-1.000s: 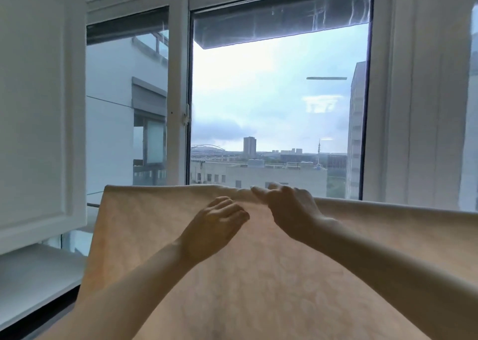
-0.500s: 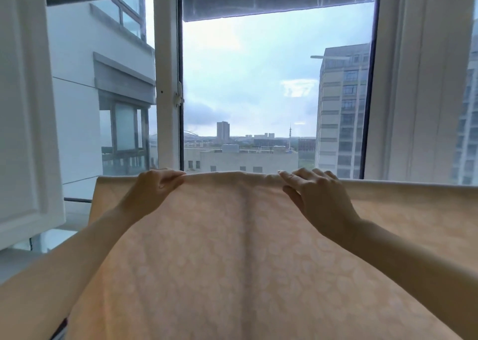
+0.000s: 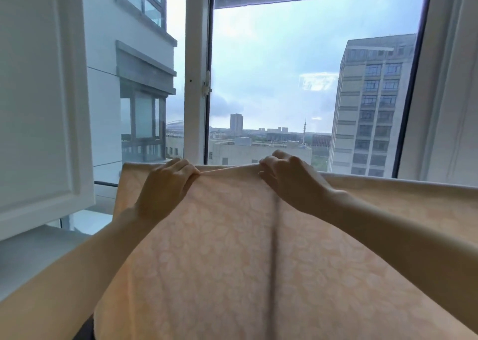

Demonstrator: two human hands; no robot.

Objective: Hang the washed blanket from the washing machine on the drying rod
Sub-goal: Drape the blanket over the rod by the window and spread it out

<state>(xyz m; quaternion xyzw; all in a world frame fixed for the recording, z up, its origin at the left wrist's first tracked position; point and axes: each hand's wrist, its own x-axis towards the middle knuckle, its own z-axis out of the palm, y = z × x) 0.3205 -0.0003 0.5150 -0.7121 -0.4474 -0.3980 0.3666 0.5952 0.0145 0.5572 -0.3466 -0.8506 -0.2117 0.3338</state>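
Before a high-rise window frame (image 3: pixel 196 68), working the top fold of a peach, leaf-patterned blanket (image 3: pixel 232 249) with two bare hands. Draped across the lower half of the view, upper edge running level from just beside a white cabinet door (image 3: pixel 38 94) on the left to beyond the right border. Presumably laid over the drying rod, with the rod itself nowhere visible beneath the cloth.

Fingers of the left hand (image 3: pixel 165 184) curled together over the fold, tips pinching fabric. Fingers of the right hand (image 3: pixel 289 182) likewise bent and clamped on a small raised peak of cloth, near the left but not touching it, a taut ridge drawn between the two.

Judged soft and limp, bending freely wherever lifted. Likely heavy and somewhat clingy if damp from the wash, so prone to creep toward whichever side hangs longer. Neither fragile nor, by the look of the matte weave, slippery.

Best taken along the top fold, in a firm pinch at the ridge, then with hands spread wider to tug out the dark vertical fold line (image 3: pixel 274 236) below the right wrist and level the drape. Beyond the glass, a grey tower block (image 3: pixel 372 101) under an overcast sky.
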